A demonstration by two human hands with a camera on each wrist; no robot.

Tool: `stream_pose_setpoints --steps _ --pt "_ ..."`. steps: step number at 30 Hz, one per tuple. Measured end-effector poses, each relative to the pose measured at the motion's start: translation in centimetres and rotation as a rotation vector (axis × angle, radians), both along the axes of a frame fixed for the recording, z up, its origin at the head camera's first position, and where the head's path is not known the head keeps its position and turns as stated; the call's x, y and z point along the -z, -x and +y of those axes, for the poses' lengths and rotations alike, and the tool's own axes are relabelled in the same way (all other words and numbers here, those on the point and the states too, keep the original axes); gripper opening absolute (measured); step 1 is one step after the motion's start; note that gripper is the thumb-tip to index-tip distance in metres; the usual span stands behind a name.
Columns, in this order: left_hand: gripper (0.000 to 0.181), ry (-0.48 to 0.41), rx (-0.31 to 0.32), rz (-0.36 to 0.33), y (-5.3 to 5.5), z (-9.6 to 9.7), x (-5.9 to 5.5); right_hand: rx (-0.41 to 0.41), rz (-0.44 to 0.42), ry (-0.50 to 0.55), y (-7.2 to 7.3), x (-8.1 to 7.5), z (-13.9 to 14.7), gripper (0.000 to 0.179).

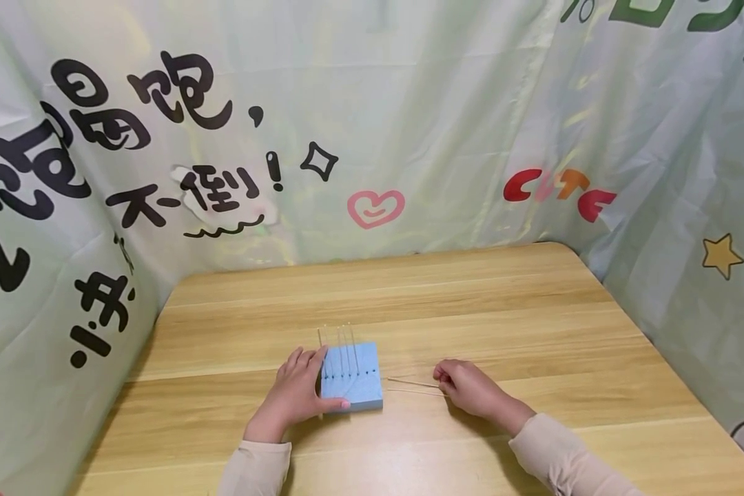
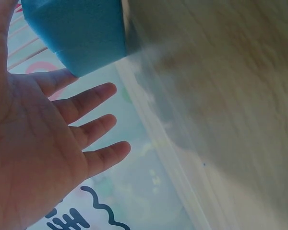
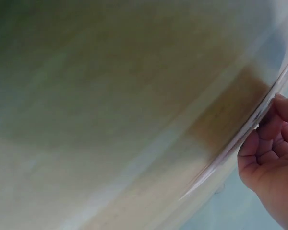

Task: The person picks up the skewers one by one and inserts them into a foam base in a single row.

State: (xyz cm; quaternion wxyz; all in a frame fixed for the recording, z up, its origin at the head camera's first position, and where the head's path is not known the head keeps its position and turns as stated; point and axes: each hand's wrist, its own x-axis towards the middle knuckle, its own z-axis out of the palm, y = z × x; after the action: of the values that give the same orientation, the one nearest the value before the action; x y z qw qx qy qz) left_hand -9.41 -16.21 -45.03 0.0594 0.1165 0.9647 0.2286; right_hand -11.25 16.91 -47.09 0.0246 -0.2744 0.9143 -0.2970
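A blue foam block (image 1: 367, 393) sits on the table with a row of dark holes across its top. Several thin sticks (image 1: 341, 351) stand upright in the left and middle holes, while the two rightmost holes hold none. My left hand (image 1: 297, 389) grips the block from its left, thumb along the front edge and index finger at the far left corner; the left wrist view shows the other fingers spread beside the block (image 2: 79, 36). To the right, my right hand (image 1: 471, 389) pinches a thin wooden stick (image 1: 412, 381) that points left toward the block. Another thin pale stick (image 1: 415, 393) shows just in front of it.
The wood-grain table (image 1: 502, 310) reaches back to a printed fabric curtain (image 1: 409, 138), which also rises along the left and right sides. Table surface shows behind the block and to the right of my right hand.
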Motion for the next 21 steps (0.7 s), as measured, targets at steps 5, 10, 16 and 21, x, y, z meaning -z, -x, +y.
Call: stream_pose_setpoints --steps 5,10,16,21 --pt "0.112 -0.007 0.003 -0.003 -0.1 0.0 0.0 0.068 -0.042 0.077 0.1 -0.3 0.1 0.005" --pt "0.111 -0.014 0.009 -0.001 -0.2 0.0 0.0 0.082 -0.045 0.177 0.5 -1.2 0.0 0.006" --pt "0.110 -0.015 0.004 0.003 -0.2 0.0 0.1 0.090 -0.035 0.274 1.2 -3.5 -0.6 0.012" --pt "0.110 -0.015 0.006 0.010 -0.2 0.0 0.0 0.071 -0.049 0.334 1.8 -5.5 -1.7 0.014"
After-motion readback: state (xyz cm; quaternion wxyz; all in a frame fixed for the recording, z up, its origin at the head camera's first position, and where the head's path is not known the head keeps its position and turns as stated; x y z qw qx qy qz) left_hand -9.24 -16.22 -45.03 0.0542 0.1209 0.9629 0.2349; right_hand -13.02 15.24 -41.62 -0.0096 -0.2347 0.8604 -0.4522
